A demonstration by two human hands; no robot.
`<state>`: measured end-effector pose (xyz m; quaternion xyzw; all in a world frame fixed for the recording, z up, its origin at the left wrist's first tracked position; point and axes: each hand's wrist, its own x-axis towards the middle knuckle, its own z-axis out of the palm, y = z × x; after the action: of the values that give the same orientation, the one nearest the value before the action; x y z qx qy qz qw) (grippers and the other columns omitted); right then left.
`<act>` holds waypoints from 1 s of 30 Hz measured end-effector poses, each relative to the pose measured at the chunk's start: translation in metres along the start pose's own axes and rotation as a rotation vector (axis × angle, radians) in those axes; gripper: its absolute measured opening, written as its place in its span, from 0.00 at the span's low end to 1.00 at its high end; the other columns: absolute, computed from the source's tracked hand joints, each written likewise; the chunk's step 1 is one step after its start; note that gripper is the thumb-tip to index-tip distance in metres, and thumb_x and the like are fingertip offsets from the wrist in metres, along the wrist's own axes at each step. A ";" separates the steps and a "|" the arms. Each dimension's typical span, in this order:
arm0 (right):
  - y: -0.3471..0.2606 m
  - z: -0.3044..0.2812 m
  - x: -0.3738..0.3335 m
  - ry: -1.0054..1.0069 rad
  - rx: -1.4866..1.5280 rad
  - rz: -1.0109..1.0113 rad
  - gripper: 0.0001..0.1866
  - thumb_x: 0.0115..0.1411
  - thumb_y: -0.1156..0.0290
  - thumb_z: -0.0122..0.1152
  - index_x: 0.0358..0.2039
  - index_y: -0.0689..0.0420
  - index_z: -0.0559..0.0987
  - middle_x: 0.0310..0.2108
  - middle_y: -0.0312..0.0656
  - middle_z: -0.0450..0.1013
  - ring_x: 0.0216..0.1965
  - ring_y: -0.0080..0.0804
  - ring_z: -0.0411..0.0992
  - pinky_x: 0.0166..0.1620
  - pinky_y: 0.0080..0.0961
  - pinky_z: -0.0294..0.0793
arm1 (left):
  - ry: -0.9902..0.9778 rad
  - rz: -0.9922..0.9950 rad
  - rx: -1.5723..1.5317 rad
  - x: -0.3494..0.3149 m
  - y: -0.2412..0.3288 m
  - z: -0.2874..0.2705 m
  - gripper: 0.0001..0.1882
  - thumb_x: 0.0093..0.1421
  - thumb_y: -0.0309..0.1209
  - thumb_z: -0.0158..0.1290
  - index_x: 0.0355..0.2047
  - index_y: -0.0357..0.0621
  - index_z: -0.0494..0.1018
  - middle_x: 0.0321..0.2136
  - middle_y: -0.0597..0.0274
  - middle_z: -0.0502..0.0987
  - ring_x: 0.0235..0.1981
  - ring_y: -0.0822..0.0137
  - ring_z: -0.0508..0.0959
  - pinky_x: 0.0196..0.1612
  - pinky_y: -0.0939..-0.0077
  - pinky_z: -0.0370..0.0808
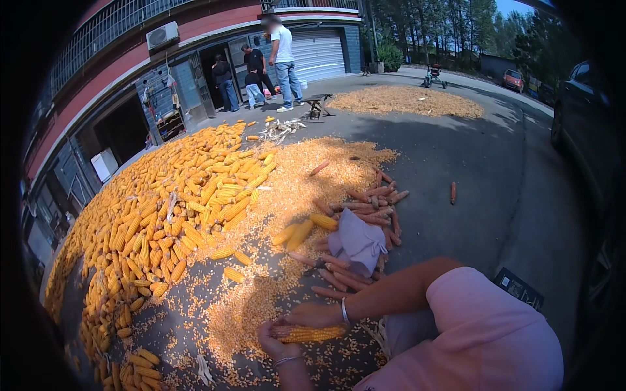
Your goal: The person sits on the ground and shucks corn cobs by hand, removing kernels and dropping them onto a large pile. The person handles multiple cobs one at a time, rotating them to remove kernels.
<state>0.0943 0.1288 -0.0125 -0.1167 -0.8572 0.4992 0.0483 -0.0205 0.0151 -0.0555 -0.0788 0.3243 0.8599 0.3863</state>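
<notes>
Pink at the sleeve (486, 332), holds a yellow corn cob (316, 335) at lower centre of the frame, lying nearly level from side to side. Grips its left end with the left hand (274, 340), fingers curled closed around it; presses on that same end from above with the right hand (316, 315), also closed on it, fingertips partly hidden. Wears a bracelet on either wrist. Works just above loose kernels (225, 326), strewn over dark pavement (482, 153) from the lower edge to the centre, with a pale husk strip (204, 370) near the bottom. Has reddish stripped cobs (345, 280) heaped right of centre, pale lavender cloth (358, 238) over some of them, and a few yellow cobs (300, 234) just left of that cloth. Faces a broad pile of unshelled corn (150, 228) across the left half. Has, farther off, a dark car (590, 124) at the right edge, husks (282, 131) and a low stool (318, 106) at upper centre, and another kernel spread (404, 101) beyond. Shows people (285, 65) before a building with a white shutter (317, 53), a tricycle (434, 75) and, farthest, trees (443, 32) at upper right.
</notes>
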 end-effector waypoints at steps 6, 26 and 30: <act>-0.010 -0.003 -0.003 -0.160 0.172 -0.029 0.30 0.69 0.48 0.46 0.58 0.60 0.72 0.54 0.51 0.73 0.56 0.42 0.70 0.59 0.31 0.65 | 0.033 0.047 0.025 -0.001 0.010 -0.001 0.08 0.56 0.35 0.54 0.30 0.45 0.69 0.26 0.56 0.76 0.31 0.58 0.78 0.39 0.61 0.78; 0.028 0.010 0.007 -0.014 0.050 -0.198 0.19 0.67 0.63 0.47 0.47 0.64 0.79 0.35 0.52 0.79 0.35 0.39 0.75 0.43 0.35 0.71 | 0.033 -0.046 0.018 -0.024 0.006 0.018 0.10 0.55 0.36 0.52 0.27 0.45 0.66 0.24 0.56 0.73 0.26 0.57 0.75 0.34 0.59 0.77; 0.009 0.003 0.003 -0.028 0.111 -0.131 0.19 0.66 0.62 0.49 0.41 0.64 0.80 0.35 0.52 0.79 0.33 0.33 0.74 0.41 0.33 0.70 | 0.051 -0.018 -0.004 -0.003 0.010 0.003 0.11 0.55 0.38 0.51 0.25 0.44 0.67 0.22 0.54 0.73 0.25 0.55 0.75 0.34 0.57 0.77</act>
<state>0.0921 0.1316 -0.0213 -0.0504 -0.8345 0.5435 0.0751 -0.0254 0.0100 -0.0470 -0.1045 0.3315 0.8548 0.3854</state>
